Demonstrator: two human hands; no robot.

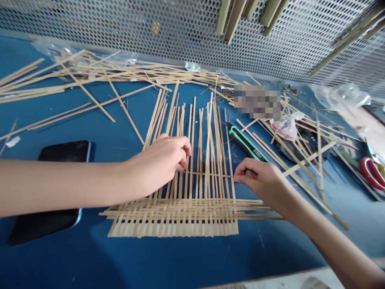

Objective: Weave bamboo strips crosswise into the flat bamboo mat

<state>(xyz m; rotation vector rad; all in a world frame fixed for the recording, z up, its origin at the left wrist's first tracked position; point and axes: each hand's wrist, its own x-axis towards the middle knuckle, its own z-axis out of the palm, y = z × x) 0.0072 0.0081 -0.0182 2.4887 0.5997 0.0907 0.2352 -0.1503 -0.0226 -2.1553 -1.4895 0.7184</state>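
A partly woven mat of pale flat strips lies on the blue table, its long upright strips fanning away from me. One thin crosswise strip runs over and under them, above the woven band. At that strip's right end, my right hand pinches it between thumb and fingertips. My left hand is over the left part of the upright strips, fingers curled and closed near the crosswise strip's left end; its fingertips are partly hidden. Several crosswise strips stick out of the band's right side, below my right hand.
A green and black cutter lies just beyond my right hand. A dark phone is under my left forearm. Loose strips cover the table's back, beside plastic bags. Red-handled scissors sit far right. A perforated metal panel stands behind.
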